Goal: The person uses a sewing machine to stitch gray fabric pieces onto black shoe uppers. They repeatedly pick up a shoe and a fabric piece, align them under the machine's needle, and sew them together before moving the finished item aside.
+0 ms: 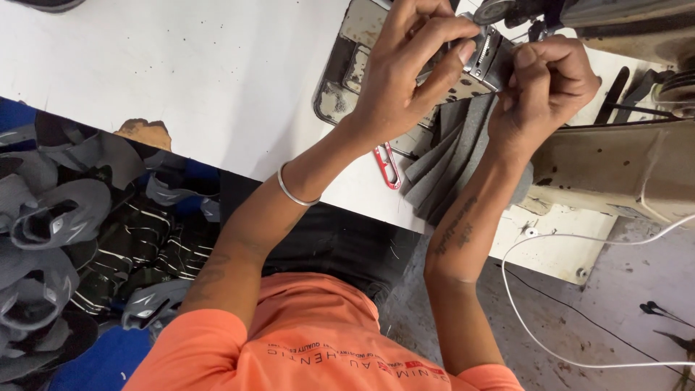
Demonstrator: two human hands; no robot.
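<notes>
Grey fabric pieces (449, 156) are pinched by the right hand (544, 90) at the table edge (289, 181); a metal presser part (483, 61) is gripped by the left hand (413, 69).

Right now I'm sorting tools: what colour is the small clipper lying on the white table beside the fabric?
Red, seen in the head view: the small clipper below the left hand.

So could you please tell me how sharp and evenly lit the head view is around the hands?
Head view: left hand and right hand are sharp and evenly lit; the white table is bright but not blown out; the machine at the top edge sits darker, in shadow.
</notes>
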